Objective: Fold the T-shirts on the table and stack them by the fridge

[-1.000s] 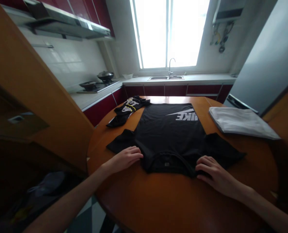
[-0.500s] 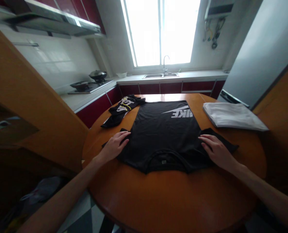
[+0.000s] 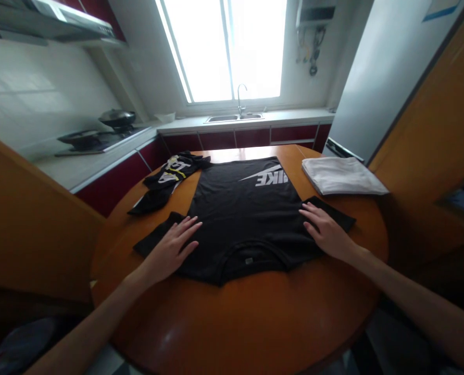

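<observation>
A black T-shirt (image 3: 239, 208) with a white printed logo lies spread flat, its collar toward me and its hem at the far side. Both sleeves stick out sideways. My left hand (image 3: 173, 245) rests with fingers spread on the shirt near the left sleeve. On the opposite side my right hand (image 3: 325, 229) lies with its fingers stretched over the cloth by the right sleeve. Neither hand grips anything.
The shirt is on a round wooden table (image 3: 232, 323). A crumpled dark garment (image 3: 173, 177) with white and yellow print lies at the back left. Folded white cloth (image 3: 343, 176) sits at the back right. Beyond are a sink (image 3: 235, 118) and a stove with a lidded wok (image 3: 116, 119).
The view has turned a little to the right, so everything sits further left. My left hand has slid slightly inward on the shirt, with fingers more spread. The shirt still lies flat.
</observation>
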The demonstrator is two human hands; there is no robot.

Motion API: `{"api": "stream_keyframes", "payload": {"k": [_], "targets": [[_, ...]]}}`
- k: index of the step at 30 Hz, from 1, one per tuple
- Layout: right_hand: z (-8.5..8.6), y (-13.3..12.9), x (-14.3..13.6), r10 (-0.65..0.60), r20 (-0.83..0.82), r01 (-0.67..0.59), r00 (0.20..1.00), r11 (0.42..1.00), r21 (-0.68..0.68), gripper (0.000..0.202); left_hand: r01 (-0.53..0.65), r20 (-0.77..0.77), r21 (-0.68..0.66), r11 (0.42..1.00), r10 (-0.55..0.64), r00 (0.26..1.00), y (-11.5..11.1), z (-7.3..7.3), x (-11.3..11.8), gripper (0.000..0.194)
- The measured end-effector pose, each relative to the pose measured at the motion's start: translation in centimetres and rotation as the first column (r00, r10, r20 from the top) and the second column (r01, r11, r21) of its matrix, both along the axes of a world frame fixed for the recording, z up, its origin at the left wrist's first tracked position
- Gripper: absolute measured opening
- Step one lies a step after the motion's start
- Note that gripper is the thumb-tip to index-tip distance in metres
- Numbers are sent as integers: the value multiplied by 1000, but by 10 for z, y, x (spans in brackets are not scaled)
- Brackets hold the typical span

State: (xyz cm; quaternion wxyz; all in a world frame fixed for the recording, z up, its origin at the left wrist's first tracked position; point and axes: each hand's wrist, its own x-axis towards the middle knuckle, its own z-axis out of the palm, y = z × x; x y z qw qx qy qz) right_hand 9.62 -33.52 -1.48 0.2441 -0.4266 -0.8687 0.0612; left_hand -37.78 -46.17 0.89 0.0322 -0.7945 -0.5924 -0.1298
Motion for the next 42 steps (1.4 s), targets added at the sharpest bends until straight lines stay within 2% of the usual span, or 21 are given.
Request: {"api": "stream_keyframes", "payload": {"k": [2, 4, 7, 10, 12, 14, 16, 19, 21, 23, 25, 29, 33, 38, 42], "targets": [[5, -18, -19, 182, -3, -182, 983, 983, -5, 47, 130, 33, -7, 992, -129, 991, -1, 7, 30, 51], [7, -33, -32, 305, 61, -301, 950, 951, -64, 49, 222, 29, -73, 972, -220, 975, -5, 7, 52, 55], [8, -45, -35, 396, 177, -360, 901, 910, -203, 64, 296, 9, -248, 922, -303, 953, -13, 5, 62, 64], [17, -44, -34, 450, 219, -379, 866, 876, -299, 84, 332, 42, -359, 872, -341, 939, -16, 13, 60, 70], [27, -36, -43, 427, 204, -367, 881, 889, -272, 81, 333, 74, -352, 875, -329, 942, -6, 23, 61, 68], [36, -24, -62, 337, 161, -307, 927, 934, -185, 68, 288, 91, -284, 915, -273, 958, 15, 32, 65, 60], [40, -9, -87, 219, 116, -205, 969, 971, -121, 62, 190, 96, -186, 964, -175, 980, 41, 33, 72, 56], [30, 9, -119, 56, 119, -42, 991, 992, -117, 67, -14, 71, -88, 996, 20, 997, 76, 17, 80, 57], [17, 16, -129, 9, 168, 15, 986, 990, -143, 70, -122, 24, -127, 984, 126, 992, 88, 1, 79, 59], [3, 18, -130, 17, 205, 19, 979, 985, -174, 71, -164, -5, -198, 966, 167, 986, 91, -13, 75, 62], [-5, 19, -127, 29, 195, 6, 980, 984, -176, 69, -164, 10, -213, 963, 170, 985, 89, -19, 68, 63], [-8, 22, -119, -55, 145, 71, 988, 991, -110, 68, -228, 42, -144, 963, 236, 971, 85, -18, 56, 66], [-13, 25, -115, -101, 240, 145, 965, 974, -176, 71, -327, -8, -239, 914, 335, 942, 84, -21, 53, 69], [-19, 20, -112, -124, 308, 194, 943, 959, -208, 71, -346, -37, -264, 900, 349, 936, 80, -26, 57, 69], [-21, 6, -106, -121, 323, 197, 938, 957, -213, 73, -341, -38, -265, 902, 343, 938, 66, -29, 61, 70]]}}
